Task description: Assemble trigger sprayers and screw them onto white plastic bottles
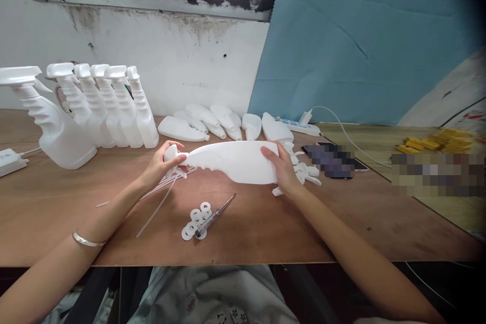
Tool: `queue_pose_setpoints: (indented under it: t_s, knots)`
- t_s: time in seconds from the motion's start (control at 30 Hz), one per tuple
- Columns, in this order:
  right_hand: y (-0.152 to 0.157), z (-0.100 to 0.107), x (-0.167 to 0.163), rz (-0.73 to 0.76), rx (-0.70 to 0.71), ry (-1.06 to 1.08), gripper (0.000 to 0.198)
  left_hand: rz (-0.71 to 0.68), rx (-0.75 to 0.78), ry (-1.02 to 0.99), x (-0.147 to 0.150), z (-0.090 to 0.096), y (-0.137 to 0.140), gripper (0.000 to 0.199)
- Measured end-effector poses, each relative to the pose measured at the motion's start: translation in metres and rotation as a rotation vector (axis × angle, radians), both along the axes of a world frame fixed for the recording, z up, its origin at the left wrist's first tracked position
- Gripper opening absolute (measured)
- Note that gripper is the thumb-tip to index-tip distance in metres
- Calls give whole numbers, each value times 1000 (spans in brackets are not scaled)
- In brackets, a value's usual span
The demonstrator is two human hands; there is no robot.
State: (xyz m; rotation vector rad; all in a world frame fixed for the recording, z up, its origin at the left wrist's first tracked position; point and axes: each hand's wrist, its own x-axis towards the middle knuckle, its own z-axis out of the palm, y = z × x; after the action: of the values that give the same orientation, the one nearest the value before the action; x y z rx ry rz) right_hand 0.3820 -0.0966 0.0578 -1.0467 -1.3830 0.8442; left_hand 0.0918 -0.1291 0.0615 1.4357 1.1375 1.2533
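A white plastic bottle (239,162) lies sideways in the air between my hands, its neck to the left. My right hand (284,169) grips its base end, thumb on the upper face. My left hand (167,162) is closed around a white trigger sprayer head (172,154) at the neck; whether it is threaded on, I cannot tell. Below that hand several thin white tubes (167,182) lie on the table. Nearer to me, white ring washers (192,228) are piled together, with a clear-handled screwdriver (214,216) resting across them.
Several white spray bottles (125,111) with heads stand at the back left. Headless bottles (186,129) lie along the wall, and loose sprayer heads (304,172) sit right of my right hand. Phones (330,159), a power strip (299,126) and yellow items (436,140) are farther right.
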Motion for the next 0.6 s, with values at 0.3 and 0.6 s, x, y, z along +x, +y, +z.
queue_pose_setpoints:
  t_s: [0.3,0.6]
  knots:
    - [-1,-2,-1,8,9,-15,29,26,-28,-26,-1,-2,2,40]
    - [-3,0,-3,6,47,-11,30,29,19,-107,2,3,-1,45]
